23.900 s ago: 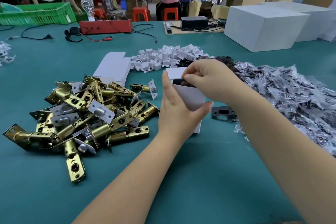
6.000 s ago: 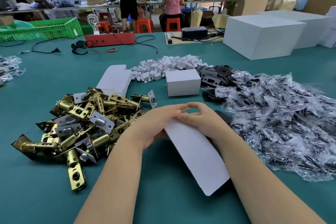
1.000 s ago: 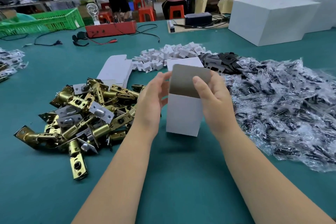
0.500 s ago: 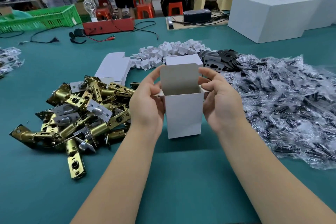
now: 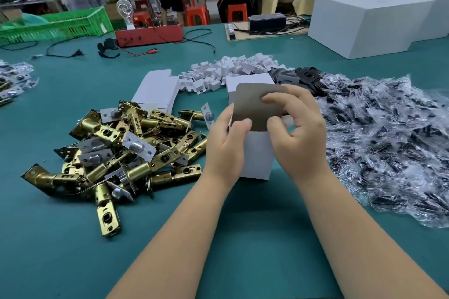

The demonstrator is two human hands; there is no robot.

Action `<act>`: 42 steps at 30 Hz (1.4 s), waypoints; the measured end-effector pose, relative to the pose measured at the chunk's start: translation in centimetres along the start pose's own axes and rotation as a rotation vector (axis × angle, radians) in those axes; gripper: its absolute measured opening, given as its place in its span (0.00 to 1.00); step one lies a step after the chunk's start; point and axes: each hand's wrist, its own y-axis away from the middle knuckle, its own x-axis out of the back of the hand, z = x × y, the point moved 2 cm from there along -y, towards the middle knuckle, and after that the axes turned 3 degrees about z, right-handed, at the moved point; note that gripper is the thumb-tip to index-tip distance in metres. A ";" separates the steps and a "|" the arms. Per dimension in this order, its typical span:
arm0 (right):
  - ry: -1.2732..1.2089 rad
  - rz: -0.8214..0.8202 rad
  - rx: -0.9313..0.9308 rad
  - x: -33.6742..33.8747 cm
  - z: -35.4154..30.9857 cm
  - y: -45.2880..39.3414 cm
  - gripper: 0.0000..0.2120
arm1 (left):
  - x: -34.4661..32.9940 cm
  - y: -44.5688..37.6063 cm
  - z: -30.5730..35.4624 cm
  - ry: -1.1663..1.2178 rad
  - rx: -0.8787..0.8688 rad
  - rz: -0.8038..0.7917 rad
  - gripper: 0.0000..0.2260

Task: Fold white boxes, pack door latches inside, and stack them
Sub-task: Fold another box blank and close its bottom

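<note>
The white box (image 5: 256, 153) is stood upright on the desk (image 5: 243, 238), gripped between the left hand (image 5: 227, 145) and right hand (image 5: 295, 132), fingers curled on its walls and grey flap (image 5: 255, 107). Side tabs should be folded squarely first. Door latches (image 5: 126, 148) are heaped just left of the fingers.

Bare desk (image 5: 243, 250) lies open toward the viewer. A latch pile (image 5: 126, 150) crowds the left, bagged parts (image 5: 388, 143) the right, a closed white box (image 5: 247, 81) behind.
</note>
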 end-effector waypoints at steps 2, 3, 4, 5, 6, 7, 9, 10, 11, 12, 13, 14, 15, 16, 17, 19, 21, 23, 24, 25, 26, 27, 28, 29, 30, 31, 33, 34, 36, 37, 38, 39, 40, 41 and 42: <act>0.049 0.011 0.036 0.1 0.0 0.1 0.17 | 0.0 0.0 0.1 -0.001 -0.010 -0.036 0.22; 0.068 0.001 0.058 0.1 -0.1 0.1 0.17 | 0.0 -0.1 0.1 0.006 -0.008 -0.043 0.21; 0.082 -0.008 0.076 0.1 -0.1 0.1 0.17 | 0.0 -0.1 0.1 0.026 -0.002 -0.038 0.19; 0.092 -0.008 0.087 0.1 -0.1 0.0 0.18 | 0.0 -0.2 0.1 0.046 0.012 -0.024 0.16; 0.094 -0.002 0.097 0.1 -0.1 -0.1 0.18 | 0.1 -0.2 -0.1 0.058 0.036 0.000 0.14; 0.089 0.002 0.105 0.2 -0.1 -0.1 0.19 | 0.2 -0.2 -0.1 0.065 0.061 0.020 0.11; 0.059 -0.010 0.116 0.1 -0.2 0.0 0.21 | 0.3 -0.3 -0.2 0.086 0.090 0.039 0.08; 0.039 -0.023 0.119 0.0 -0.2 0.0 0.22 | 0.4 -0.4 -0.3 0.099 0.103 0.049 0.07; 0.023 -0.036 0.111 -0.1 -0.2 0.1 0.21 | 0.4 -0.5 -0.4 0.118 0.115 0.056 0.08; 0.020 -0.044 0.093 -0.1 -0.1 0.1 0.20 | 0.4 -0.5 -0.5 0.137 0.120 0.059 0.11; 0.040 -0.044 0.071 -0.2 0.1 0.1 0.19 | 0.4 -0.6 -0.5 0.151 0.121 0.052 0.13; 0.084 -0.044 0.055 -0.2 0.2 0.0 0.18 | 0.4 -0.6 -0.6 0.154 0.115 0.047 0.15; 0.142 -0.049 0.049 -0.2 0.3 0.0 0.19 | 0.3 -0.6 -0.6 0.158 0.102 0.039 0.15; 0.201 -0.061 0.056 -0.3 0.4 -0.1 0.20 | 0.3 -0.5 -0.5 0.158 0.085 0.024 0.13; 0.245 -0.074 0.065 -0.3 0.5 -0.1 0.21 | 0.2 -0.4 -0.5 0.159 0.070 0.008 0.14; 0.260 -0.118 0.050 -0.4 0.7 -0.3 0.20 | 0.2 -0.4 -0.6 0.133 0.028 0.008 0.20; 0.221 -0.181 -0.004 -0.4 1.1 -0.4 0.23 | 0.2 -0.5 -0.7 0.048 -0.008 0.043 0.26; 0.197 -0.218 -0.065 -0.4 1.5 -0.3 0.24 | 0.1 -0.5 -0.5 -0.013 -0.014 0.064 0.22; 0.183 -0.225 -0.108 -0.5 1.6 -0.1 0.22 | 0.1 -0.5 -0.5 -0.031 -0.011 0.087 0.17; 0.168 -0.225 -0.141 -0.7 1.6 0.0 0.20 | 0.0 -0.5 -0.3 -0.048 -0.001 0.119 0.12; 0.145 -0.229 -0.155 -0.8 1.6 0.2 0.19 | 0.0 -0.5 -0.4 -0.069 0.011 0.156 0.10; 0.120 -0.233 -0.156 -0.9 1.6 0.4 0.19 | 0.0 -0.6 -0.4 -0.088 0.021 0.187 0.10; 0.092 -0.240 -0.153 -1.0 1.6 0.5 0.18 | 0.0 -0.6 -0.4 -0.105 0.027 0.209 0.11; 0.060 -0.249 -0.154 -1.1 1.5 0.7 0.16 | 0.0 -0.6 -0.4 -0.119 0.030 0.221 0.12; 0.021 -0.257 -0.167 -1.2 1.4 0.8 0.15 | 0.1 -0.6 -0.3 -0.119 0.036 0.218 0.12; -0.029 -0.259 -0.196 -1.4 1.5 0.9 0.14 | 0.2 -0.6 -0.3 -0.098 0.059 0.202 0.13; -0.151 -0.262 -0.285 -1.6 1.6 1.2 0.10 | 0.3 -0.5 -0.4 -0.007 0.135 0.121 0.14; -0.204 -0.261 -0.324 -1.7 1.7 1.3 0.08 | 0.3 -0.4 -0.4 0.022 0.163 0.080 0.16; -0.279 -0.242 -0.359 -1.9 1.7 1.5 0.08 | 0.0 -0.1 -0.2 0.022 0.178 0.050 0.21; -0.295 -0.232 -0.360 -1.9 1.7 1.4 0.07 | -0.1 0.0 -0.1 0.009 0.172 0.073 0.22; -0.295 -0.225 -0.351 -1.9 1.7 1.4 0.07 | -0.2 0.0 -0.1 -0.005 0.168 0.119 0.20; -0.278 -0.217 -0.332 -1.9 1.7 1.4 0.06 | -0.2 0.0 -0.1 -0.021 0.168 0.166 0.17; -0.253 -0.203 -0.307 -1.9 1.7 1.4 0.05 | -0.3 0.1 -0.1 -0.034 0.164 0.196 0.16; -0.228 -0.182 -0.279 -1.9 1.7 1.4 0.04 | -0.3 0.1 0.0 -0.045 0.147 0.205 0.15; -0.209 -0.157 -0.251 -1.9 1.6 1.5 0.04 | -0.3 0.1 -0.1 -0.053 0.116 0.201 0.15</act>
